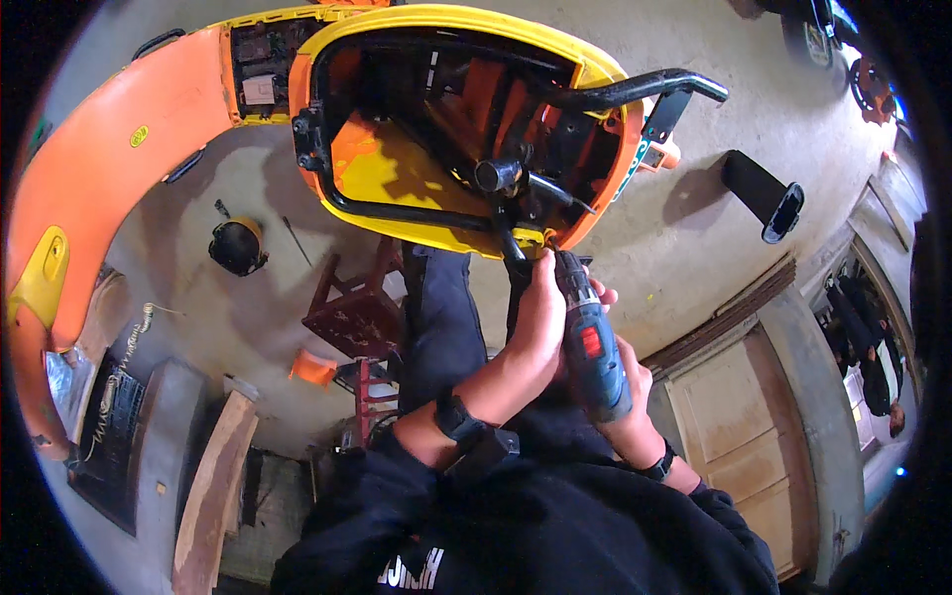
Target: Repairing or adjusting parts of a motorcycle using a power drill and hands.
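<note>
My right hand (635, 402) grips a blue and black cordless drill (597, 359) with a red patch on its body. The drill's nose points up at the near lower rim of a yellow and orange vehicle body shell (387, 164), which has a black tube frame inside. Around the front of the drill is my left hand (538, 309), its thumb stretched up toward that rim. Fingertips show on the far side of the chuck, but most of the fingers are hidden behind the tool. The drill's tip is too small to make out against the rim.
A long orange panel (164, 94) curves off to the left. A black tubular part (762, 195) lies on the floor at right. A dark red stool (362, 312), an orange piece (314, 368) and a black round container (238, 246) stand around. Another person (878, 362) is at far right.
</note>
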`<state>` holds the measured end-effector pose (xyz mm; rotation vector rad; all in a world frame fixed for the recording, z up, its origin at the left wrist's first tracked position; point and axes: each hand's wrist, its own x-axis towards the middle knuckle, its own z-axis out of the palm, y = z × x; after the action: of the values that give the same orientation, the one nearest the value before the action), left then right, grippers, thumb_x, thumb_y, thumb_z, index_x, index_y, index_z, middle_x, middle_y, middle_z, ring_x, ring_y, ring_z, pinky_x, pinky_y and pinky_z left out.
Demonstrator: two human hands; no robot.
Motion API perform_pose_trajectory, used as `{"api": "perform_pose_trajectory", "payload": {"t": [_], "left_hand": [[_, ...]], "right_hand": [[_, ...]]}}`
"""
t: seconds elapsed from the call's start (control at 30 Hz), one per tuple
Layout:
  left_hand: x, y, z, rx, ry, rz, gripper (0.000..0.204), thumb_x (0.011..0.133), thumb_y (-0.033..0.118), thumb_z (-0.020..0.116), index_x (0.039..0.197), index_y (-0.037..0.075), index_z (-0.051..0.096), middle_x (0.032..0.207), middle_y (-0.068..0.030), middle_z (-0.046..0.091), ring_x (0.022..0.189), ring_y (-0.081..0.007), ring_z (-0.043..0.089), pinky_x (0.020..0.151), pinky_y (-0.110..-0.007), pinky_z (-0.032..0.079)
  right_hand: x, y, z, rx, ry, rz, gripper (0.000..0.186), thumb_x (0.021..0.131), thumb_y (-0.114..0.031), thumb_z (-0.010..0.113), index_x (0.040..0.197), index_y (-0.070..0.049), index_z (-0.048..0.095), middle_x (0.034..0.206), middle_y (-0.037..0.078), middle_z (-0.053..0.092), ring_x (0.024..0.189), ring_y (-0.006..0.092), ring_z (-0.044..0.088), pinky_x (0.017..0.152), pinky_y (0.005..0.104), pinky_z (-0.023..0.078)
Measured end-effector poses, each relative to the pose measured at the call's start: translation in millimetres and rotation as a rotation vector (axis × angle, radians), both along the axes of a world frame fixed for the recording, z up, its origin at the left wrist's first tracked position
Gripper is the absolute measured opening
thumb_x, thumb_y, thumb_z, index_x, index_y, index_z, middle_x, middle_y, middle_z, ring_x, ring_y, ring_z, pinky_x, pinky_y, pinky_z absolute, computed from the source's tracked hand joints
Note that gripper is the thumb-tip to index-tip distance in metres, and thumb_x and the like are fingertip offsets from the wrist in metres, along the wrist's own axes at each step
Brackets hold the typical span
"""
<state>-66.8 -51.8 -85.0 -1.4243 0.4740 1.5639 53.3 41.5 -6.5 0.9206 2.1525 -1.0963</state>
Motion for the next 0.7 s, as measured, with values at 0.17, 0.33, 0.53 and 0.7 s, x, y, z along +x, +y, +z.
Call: {"api": "perform_pose_trajectory", "payload": {"t": [0.17,0.33,0.53,0.7], "left_hand": [[-2,5,2,-0.013,-0.06,0.022,0.053,0.101,0.055,0.03,0.099,0.007,0.051,0.079,-0.0109,0.062,0.07,-0.0282,0.067,0.067,-0.041,0.057],[-6,3,4,-0.01,-0.028,0.006,0.05,0.101,0.052,0.032,0.101,0.006,0.051,0.078,-0.0119,0.059,0.067,-0.0283,0.064,0.067,-0.044,0.057],[5,-1,-7,-0.017,-0.078,0.014,0.053,0.1,0.056,0.028,0.099,0.008,0.051,0.075,-0.0113,0.062,0.068,-0.0294,0.068,0.062,-0.042,0.055],[8,-7,-11,0.035,-0.092,0.018,0.054,0.101,0.055,0.027,0.101,0.008,0.054,0.078,-0.0115,0.063,0.077,-0.0308,0.07,0.066,-0.041,0.056]], "right_hand": [[5,6,-5,0.158,0.063,0.269,0.061,0.072,-0.028,0.082,0.122,-0.005,0.056,0.095,0.016,0.071,0.082,0.0335,0.072,0.073,0.0407,0.057],[1,1,-5,0.073,0.095,0.194,0.063,0.073,-0.028,0.08,0.125,-0.005,0.054,0.098,0.017,0.07,0.085,0.0343,0.071,0.075,0.0405,0.056],[-38,12,8,-0.278,-0.166,0.012,0.052,0.076,-0.023,0.08,0.117,-0.001,0.054,0.099,0.015,0.07,0.088,0.0275,0.071,0.079,0.0374,0.054],[-32,8,3,-0.375,-0.145,-0.01,0.055,0.074,-0.019,0.08,0.119,-0.001,0.054,0.1,0.014,0.07,0.09,0.0219,0.069,0.082,0.0358,0.053]]}}
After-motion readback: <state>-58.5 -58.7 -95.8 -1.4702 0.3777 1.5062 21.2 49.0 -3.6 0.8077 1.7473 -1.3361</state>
